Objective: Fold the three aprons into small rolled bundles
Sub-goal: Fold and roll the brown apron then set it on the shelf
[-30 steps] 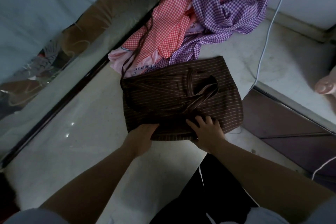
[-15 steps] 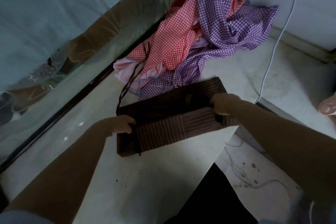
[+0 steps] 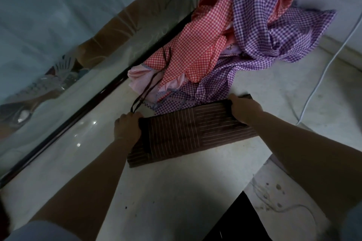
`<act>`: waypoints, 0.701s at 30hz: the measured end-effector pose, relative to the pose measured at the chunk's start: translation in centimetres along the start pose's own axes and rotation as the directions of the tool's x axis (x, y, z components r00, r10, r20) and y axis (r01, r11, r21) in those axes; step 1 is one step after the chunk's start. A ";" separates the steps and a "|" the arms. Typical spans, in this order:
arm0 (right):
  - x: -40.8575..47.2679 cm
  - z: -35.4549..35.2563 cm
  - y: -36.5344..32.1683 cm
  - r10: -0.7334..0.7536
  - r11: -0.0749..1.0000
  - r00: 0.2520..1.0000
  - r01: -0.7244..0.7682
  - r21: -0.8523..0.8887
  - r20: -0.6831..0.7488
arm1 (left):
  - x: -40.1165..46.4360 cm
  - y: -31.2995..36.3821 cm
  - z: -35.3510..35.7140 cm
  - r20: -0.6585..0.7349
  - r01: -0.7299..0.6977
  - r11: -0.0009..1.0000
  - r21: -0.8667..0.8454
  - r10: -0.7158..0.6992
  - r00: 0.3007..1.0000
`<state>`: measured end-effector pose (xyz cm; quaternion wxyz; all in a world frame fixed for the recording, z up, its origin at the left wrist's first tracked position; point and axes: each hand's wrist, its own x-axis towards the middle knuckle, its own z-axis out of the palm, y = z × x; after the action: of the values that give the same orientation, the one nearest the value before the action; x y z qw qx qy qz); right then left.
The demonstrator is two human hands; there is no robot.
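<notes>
A brown apron with thin pale stripes [image 3: 188,133] lies folded into a long narrow band on the pale floor. My left hand [image 3: 127,128] grips its left end and my right hand [image 3: 242,106] grips its upper right end. Thin brown apron strings [image 3: 150,86] trail from the left end up over the pile behind. Just beyond the band lies a crumpled red-checked apron [image 3: 197,53], and a purple-checked apron [image 3: 262,25] is heaped over and beside it.
A dark rail [image 3: 94,101] runs diagonally along the left under a glossy reflective panel. A white cable [image 3: 321,76] hangs down the right side. A dirty raised ledge [image 3: 278,188] sits at lower right beside my dark clothing.
Both hands folded the near half of the brown apron away from me, turning the flat square into a narrow band. My hands moved out to its two ends.
</notes>
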<state>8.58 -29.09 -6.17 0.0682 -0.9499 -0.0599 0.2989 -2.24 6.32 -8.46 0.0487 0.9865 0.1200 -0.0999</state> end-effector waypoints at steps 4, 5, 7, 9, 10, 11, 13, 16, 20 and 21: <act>1.5 -0.4 -0.3 -0.039 0.999 0.999 0.038 -0.025 -0.027 | -0.6 2.1 0.5 -0.260 -0.062 0.998 0.008 0.062 0.964; 1.7 -0.4 -0.3 -0.050 0.998 0.998 0.049 -0.042 -0.024 | -1.1 3.2 0.6 -0.278 -0.168 0.986 0.012 0.165 0.946; 2.0 -0.3 -0.3 -0.066 0.996 0.997 0.063 -0.068 -0.035 | -2.1 5.4 1.7 -0.127 -0.392 0.917 0.080 0.399 0.908; 2.2 0.2 -0.3 -0.040 0.997 0.993 0.032 -0.077 -0.109 | -2.6 6.5 3.6 0.074 -0.443 0.888 0.127 0.437 0.897; 2.0 0.4 -0.2 0.004 0.998 0.989 -0.013 -0.065 -0.145 | -2.7 6.7 4.7 0.135 -0.414 0.900 0.136 0.397 0.908; 1.9 0.7 0.0 0.051 0.997 0.985 -0.059 -0.043 -0.168 | -2.8 6.6 5.5 0.167 -0.379 0.914 0.142 0.355 0.920; 1.0 1.5 0.6 0.101 0.995 0.973 -0.103 0.002 -0.209 | -2.9 6.4 6.2 0.197 -0.336 0.930 0.146 0.305 0.932; -1.1 2.9 2.7 0.086 0.992 0.954 -0.054 0.117 -0.289 | -2.6 6.5 6.4 0.201 -0.313 0.942 0.124 0.286 0.937; -2.5 5.1 5.6 0.133 0.963 0.959 -0.065 0.262 -0.251 | -2.6 6.6 6.5 0.196 -0.329 0.939 0.102 0.305 0.932; -2.4 5.2 5.8 0.187 0.941 0.955 -0.106 0.320 -0.231 | -2.6 6.5 6.6 0.194 -0.337 0.936 0.104 0.313 0.930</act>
<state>4.06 -34.70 -10.02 0.1982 -0.9606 0.0677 0.1826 -4.37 -1.38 -13.86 0.0076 0.9812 -0.0573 -0.1844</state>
